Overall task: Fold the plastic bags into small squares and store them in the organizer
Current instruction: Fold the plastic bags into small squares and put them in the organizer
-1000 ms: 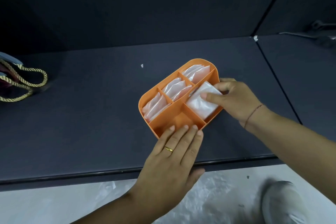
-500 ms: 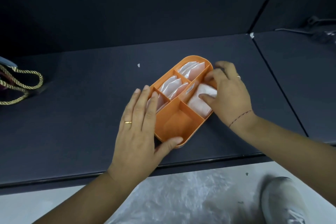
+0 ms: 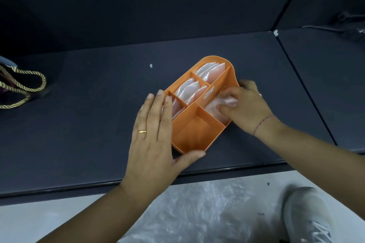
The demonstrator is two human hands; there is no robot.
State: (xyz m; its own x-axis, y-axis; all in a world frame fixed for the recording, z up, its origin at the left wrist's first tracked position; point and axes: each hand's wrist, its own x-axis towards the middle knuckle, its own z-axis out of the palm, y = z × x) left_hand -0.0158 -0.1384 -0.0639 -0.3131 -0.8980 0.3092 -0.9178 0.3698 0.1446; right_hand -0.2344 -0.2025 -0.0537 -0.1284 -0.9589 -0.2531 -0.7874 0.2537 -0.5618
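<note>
– Dark shelf [image 3: 79, 144], dark wall behind. Where's the organizer [image 3: 216, 59]?

– On the shelf near its front edge, between the hands. Its long axis runs on a slant: near end low and left, rounded far end up and right.

– Hands?

– Left hand [image 3: 152, 136] lies with straight fingers flat along the left wall, thumb across the near end. It steadies and grips nothing. Right hand [image 3: 248, 108] is at the right side, fingers curled onto a folded bag [image 3: 214, 108], pinching it in the long right compartment.

– Seated?

– Not fully, I'd judge; part seems to ride above the rim. The push must go down and along that slanted axis, and the right hand is the nearer.

– The rest?

– Three small compartments on the left hold squares [image 3: 187, 90] on edge. The near compartment [image 3: 195, 132] is bare.

– Any writing?

– One small white label [image 3: 209, 92] on the middle divider, too blurred to read.

– More to fold?

– Loose plastic [image 3: 197, 213] lies below the shelf edge, so probably.
</note>
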